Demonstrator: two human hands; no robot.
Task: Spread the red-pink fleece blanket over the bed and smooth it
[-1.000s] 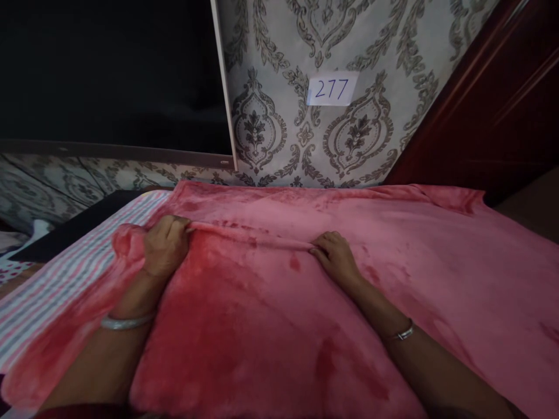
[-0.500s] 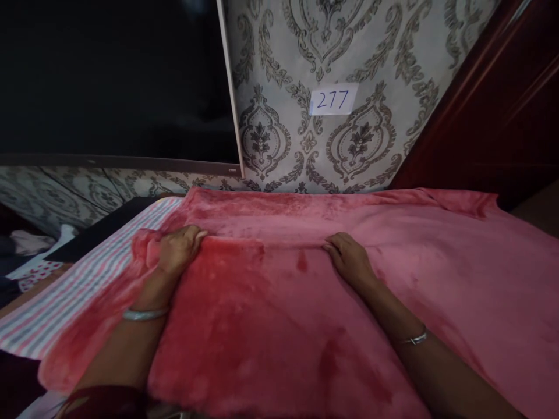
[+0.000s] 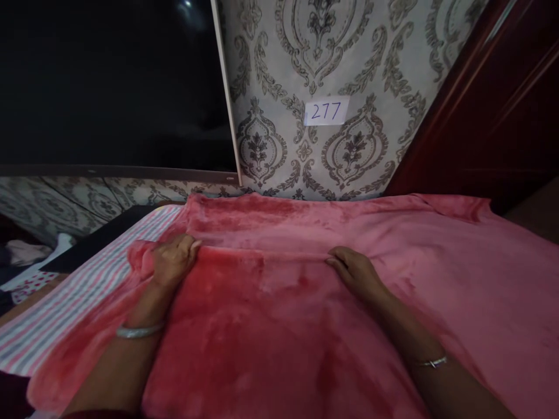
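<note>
A plush pink-red blanket (image 3: 262,326) lies spread over a table, with one layer of it drawn up into a straight ridge between my hands. At the left end of that ridge my left hand (image 3: 174,256) is closed on the fabric, beside a bunched bit of edge. My right hand (image 3: 353,269) pinches the other end of the ridge, its fingertips pressed together on the cloth. The fold stretches taut between the two grips. Some fingers of both hands are hidden under the knuckles or the fabric.
A striped cloth (image 3: 96,273) shows under the blanket at the left. Behind stands a patterned wall (image 3: 301,151) with a paper label (image 3: 326,110) reading 277. A large dark screen (image 3: 109,87) is at upper left, a dark red wooden panel (image 3: 471,116) at right.
Both hands still grip the blanket and hold the ridge. The whole view has shifted slightly, and the blanket's near part and surface creases lie a little differently.
</note>
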